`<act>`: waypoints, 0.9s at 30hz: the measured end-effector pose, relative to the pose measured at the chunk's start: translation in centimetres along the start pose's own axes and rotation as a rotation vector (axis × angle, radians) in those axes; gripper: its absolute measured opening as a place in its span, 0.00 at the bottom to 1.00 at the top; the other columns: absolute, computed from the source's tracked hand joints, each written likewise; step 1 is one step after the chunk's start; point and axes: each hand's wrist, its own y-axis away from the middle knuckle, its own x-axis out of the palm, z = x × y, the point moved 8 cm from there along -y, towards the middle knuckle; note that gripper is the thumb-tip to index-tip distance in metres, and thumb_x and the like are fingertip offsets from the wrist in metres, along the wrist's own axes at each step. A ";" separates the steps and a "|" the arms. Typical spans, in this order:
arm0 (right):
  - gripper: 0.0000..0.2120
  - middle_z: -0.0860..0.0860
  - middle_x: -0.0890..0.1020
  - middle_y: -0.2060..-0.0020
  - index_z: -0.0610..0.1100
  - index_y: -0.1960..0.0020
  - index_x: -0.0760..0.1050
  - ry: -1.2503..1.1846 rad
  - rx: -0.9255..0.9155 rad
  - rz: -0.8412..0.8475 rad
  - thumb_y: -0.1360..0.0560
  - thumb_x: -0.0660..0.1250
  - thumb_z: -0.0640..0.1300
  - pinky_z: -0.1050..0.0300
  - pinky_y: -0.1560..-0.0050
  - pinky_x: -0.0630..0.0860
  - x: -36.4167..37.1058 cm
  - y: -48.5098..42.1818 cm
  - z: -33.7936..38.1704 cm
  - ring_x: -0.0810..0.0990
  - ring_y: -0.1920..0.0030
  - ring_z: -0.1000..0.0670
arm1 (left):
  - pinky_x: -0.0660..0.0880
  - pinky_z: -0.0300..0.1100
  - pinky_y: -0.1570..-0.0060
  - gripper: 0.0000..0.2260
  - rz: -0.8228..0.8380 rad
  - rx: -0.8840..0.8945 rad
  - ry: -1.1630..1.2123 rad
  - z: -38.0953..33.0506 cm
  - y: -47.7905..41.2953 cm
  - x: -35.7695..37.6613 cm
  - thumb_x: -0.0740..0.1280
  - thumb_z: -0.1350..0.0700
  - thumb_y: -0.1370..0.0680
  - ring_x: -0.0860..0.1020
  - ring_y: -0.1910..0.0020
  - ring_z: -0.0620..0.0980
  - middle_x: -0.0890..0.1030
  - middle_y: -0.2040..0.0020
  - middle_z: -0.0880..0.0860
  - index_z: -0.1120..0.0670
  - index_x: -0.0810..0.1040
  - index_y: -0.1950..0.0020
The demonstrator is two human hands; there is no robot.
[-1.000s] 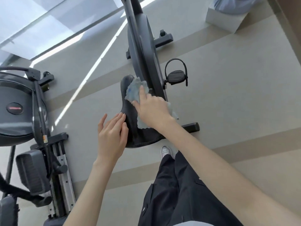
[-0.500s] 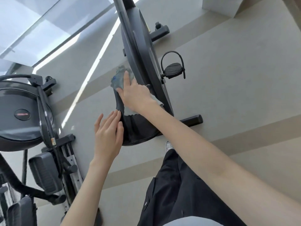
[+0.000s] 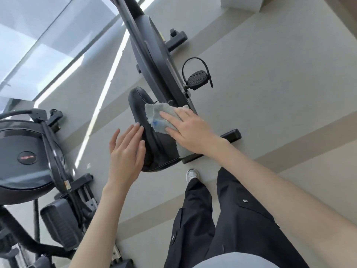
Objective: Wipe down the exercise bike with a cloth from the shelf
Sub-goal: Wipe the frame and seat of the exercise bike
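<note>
Grey frayed cloth lies on the black saddle, pressed flat under the right hand, fingers spread. Left hand, fingers together, rests against the saddle's left edge; an elliptical machine crowds the left.

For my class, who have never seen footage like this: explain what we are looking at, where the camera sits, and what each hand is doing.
The camera is worn on a person's head and looks down, so you see their own arms and dark trousers. No robot is involved. Below stands an exercise bike on a pale floor, with its black saddle nearest. The right hand presses a pale grey cloth flat on the saddle. The left hand, open and holding nothing, rests against the saddle's side. One pedal shows on the right; another exercise machine stands at the left.
</note>
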 end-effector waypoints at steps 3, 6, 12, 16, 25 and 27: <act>0.26 0.46 0.67 0.29 0.49 0.23 0.50 0.024 0.138 0.236 0.19 0.47 0.56 0.43 0.39 0.68 1.2 -4.9 -0.2 0.69 0.34 0.41 | 0.58 0.56 0.28 0.19 0.001 0.062 0.017 0.0 -0.4 0.2 0.54 0.56 0.19 0.70 0.31 0.52 0.74 0.33 0.57 0.62 0.74 0.34; 0.27 0.45 0.68 0.30 0.48 0.23 0.46 0.044 0.231 0.290 0.19 0.44 0.58 0.45 0.39 0.67 1.7 -6.9 -0.1 0.70 0.34 0.41 | 0.59 0.57 0.29 0.19 -0.017 0.110 0.033 0.3 -0.4 0.2 0.53 0.56 0.19 0.71 0.32 0.52 0.75 0.34 0.57 0.62 0.75 0.34; 0.24 0.45 0.66 0.30 0.49 0.25 0.58 0.214 0.296 -0.188 0.19 0.50 0.55 0.44 0.34 0.62 0.7 1.7 1.3 0.61 0.30 0.42 | 0.58 0.56 0.28 0.18 -0.021 0.256 0.058 1.0 -0.4 0.1 0.54 0.56 0.19 0.71 0.32 0.54 0.76 0.34 0.57 0.62 0.76 0.35; 0.23 0.40 0.55 0.25 0.45 0.25 0.58 -0.095 0.373 -0.386 0.19 0.55 0.49 0.51 0.26 0.45 1.7 5.4 1.5 0.49 0.25 0.41 | 0.57 0.53 0.27 0.18 -0.005 0.362 0.046 1.1 -0.3 0.0 0.55 0.57 0.19 0.70 0.31 0.55 0.75 0.34 0.58 0.62 0.75 0.34; 0.22 0.42 0.65 0.29 0.42 0.28 0.63 -0.028 0.746 -0.656 0.18 0.52 0.50 0.50 0.31 0.58 1.7 4.4 1.3 0.60 0.29 0.42 | 0.52 0.52 0.26 0.20 0.043 0.518 0.006 2.2 -0.3 0.7 0.52 0.55 0.18 0.64 0.27 0.51 0.70 0.29 0.55 0.60 0.70 0.29; 0.23 0.40 0.60 0.26 0.42 0.26 0.61 0.121 0.756 -0.693 0.19 0.51 0.49 0.47 0.27 0.54 3.1 5.5 3.9 0.55 0.26 0.40 | 0.51 0.51 0.26 0.21 0.045 0.529 0.020 2.4 -0.5 0.9 0.51 0.54 0.18 0.63 0.26 0.50 0.70 0.28 0.55 0.59 0.69 0.28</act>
